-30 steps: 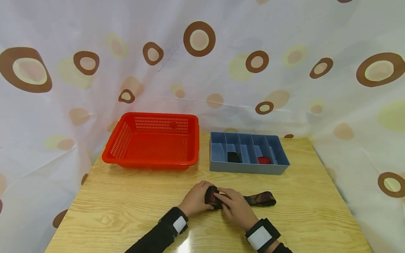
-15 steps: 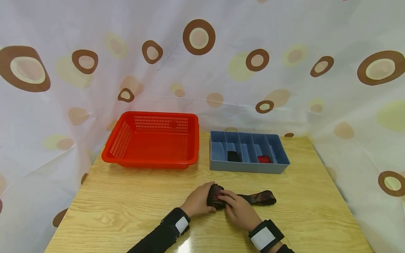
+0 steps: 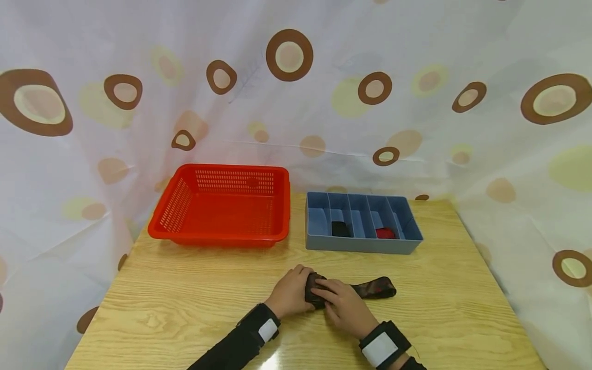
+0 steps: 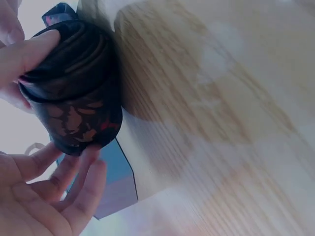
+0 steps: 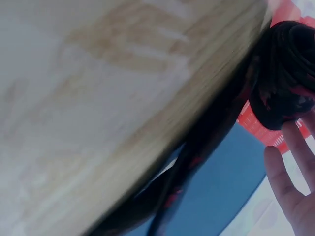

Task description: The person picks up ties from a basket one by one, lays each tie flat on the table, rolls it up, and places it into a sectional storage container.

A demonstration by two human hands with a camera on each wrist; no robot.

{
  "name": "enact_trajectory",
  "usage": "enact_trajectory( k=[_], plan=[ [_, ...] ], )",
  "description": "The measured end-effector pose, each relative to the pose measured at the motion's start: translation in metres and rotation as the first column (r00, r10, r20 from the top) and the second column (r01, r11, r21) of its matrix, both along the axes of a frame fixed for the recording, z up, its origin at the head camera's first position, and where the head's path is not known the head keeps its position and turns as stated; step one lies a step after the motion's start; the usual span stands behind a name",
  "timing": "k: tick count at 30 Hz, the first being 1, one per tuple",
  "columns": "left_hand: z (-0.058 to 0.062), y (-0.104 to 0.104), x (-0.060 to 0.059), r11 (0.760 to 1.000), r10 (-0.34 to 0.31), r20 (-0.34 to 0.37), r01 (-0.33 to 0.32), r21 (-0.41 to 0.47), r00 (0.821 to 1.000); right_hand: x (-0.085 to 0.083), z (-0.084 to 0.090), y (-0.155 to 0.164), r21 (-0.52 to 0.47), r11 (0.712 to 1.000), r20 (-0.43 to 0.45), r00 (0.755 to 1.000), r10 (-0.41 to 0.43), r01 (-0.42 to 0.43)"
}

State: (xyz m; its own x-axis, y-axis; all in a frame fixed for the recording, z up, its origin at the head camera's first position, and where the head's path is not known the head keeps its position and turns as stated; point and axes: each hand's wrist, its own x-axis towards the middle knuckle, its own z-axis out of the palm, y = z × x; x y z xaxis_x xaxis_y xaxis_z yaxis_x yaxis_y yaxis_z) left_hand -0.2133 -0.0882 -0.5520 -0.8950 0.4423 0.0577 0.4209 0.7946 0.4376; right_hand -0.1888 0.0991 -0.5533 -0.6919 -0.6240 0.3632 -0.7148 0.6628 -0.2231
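A dark necktie (image 3: 311, 292) with a brown and red pattern is partly wound into a roll, standing on its edge on the table. My left hand (image 3: 290, 293) grips the roll from its left side; in the left wrist view, the thumb and fingertips hold opposite sides of the roll (image 4: 74, 110). From the right, my right hand (image 3: 347, 307) holds the roll, two fingers lying over it. The doubled loose tail (image 3: 376, 288) stretches right behind that hand and ends in a fold. In the right wrist view, the tail (image 5: 197, 147) runs from the roll.
A red plastic basket (image 3: 219, 240) stands at the back left of the wooden table (image 3: 185, 308). Right of it is a blue-grey divided tray (image 3: 361, 244) holding a black roll (image 3: 340, 229) and a red roll (image 3: 385, 233). A patterned curtain (image 3: 259, 113) hangs behind.
The necktie's folded end has been drawn slightly left, shortening the loose tail. The roll and both hands have shifted only a little.
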Motion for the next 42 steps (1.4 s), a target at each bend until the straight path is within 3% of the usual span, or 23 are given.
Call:
enact_trajectory(
  k=[5, 10, 13, 18, 21, 24, 27, 31, 34, 37, 42],
  plan=[
    [0.000, 0.000, 0.004, 0.999, 0.003, -0.033, -0.004, -0.033, 0.999, 0.000, -0.006, 0.003, -0.035, 0.999, 0.052, 0.998, -0.018, 0.020],
    [0.001, 0.001, 0.006, 0.999, -0.045, 0.035, 0.045, 0.013, 0.998, -0.001, -0.009, 0.009, -0.051, 0.998, 0.126, 0.992, -0.032, 0.039],
    [0.003, 0.001, 0.005, 0.999, -0.049, 0.061, 0.048, 0.023, 0.997, -0.001, -0.008, 0.010, -0.049, 0.998, 0.117, 0.992, -0.035, 0.041],
    [0.012, 0.002, -0.002, 0.994, -0.067, -0.026, 0.064, -0.092, 0.997, -0.001, -0.005, 0.003, -0.040, 0.999, 0.055, 0.998, -0.024, 0.026],
    [0.017, 0.002, -0.006, 0.977, -0.101, -0.097, 0.080, -0.198, 0.990, -0.002, -0.005, -0.003, -0.031, 0.999, 0.057, 0.998, -0.005, 0.007],
    [0.018, 0.001, -0.008, 0.966, -0.133, -0.121, 0.101, -0.238, 0.984, -0.002, -0.006, -0.007, -0.032, 0.999, 0.072, 0.997, -0.009, 0.012],
    [0.013, -0.001, -0.009, 0.977, -0.126, -0.057, 0.114, -0.178, 0.990, -0.001, -0.005, -0.008, -0.048, 0.998, 0.095, 0.995, -0.023, 0.027],
    [0.003, -0.005, -0.007, 0.996, -0.094, 0.091, 0.094, 0.006, 0.991, 0.000, -0.003, -0.005, -0.071, 0.996, 0.149, 0.988, -0.048, 0.059],
    [-0.002, -0.006, -0.007, 0.991, -0.078, 0.134, 0.062, 0.117, 0.988, 0.001, -0.003, -0.002, -0.070, 0.992, 0.192, 0.978, -0.086, 0.101],
    [-0.001, -0.005, -0.008, 0.989, -0.068, 0.093, 0.055, 0.134, 0.993, 0.001, -0.003, -0.001, -0.064, 0.990, 0.199, 0.974, -0.110, 0.125],
    [0.011, -0.001, -0.012, 0.994, -0.101, -0.060, 0.098, -0.043, 0.993, -0.002, -0.002, -0.002, -0.052, 0.996, 0.040, 0.997, -0.065, 0.067]
  ],
)
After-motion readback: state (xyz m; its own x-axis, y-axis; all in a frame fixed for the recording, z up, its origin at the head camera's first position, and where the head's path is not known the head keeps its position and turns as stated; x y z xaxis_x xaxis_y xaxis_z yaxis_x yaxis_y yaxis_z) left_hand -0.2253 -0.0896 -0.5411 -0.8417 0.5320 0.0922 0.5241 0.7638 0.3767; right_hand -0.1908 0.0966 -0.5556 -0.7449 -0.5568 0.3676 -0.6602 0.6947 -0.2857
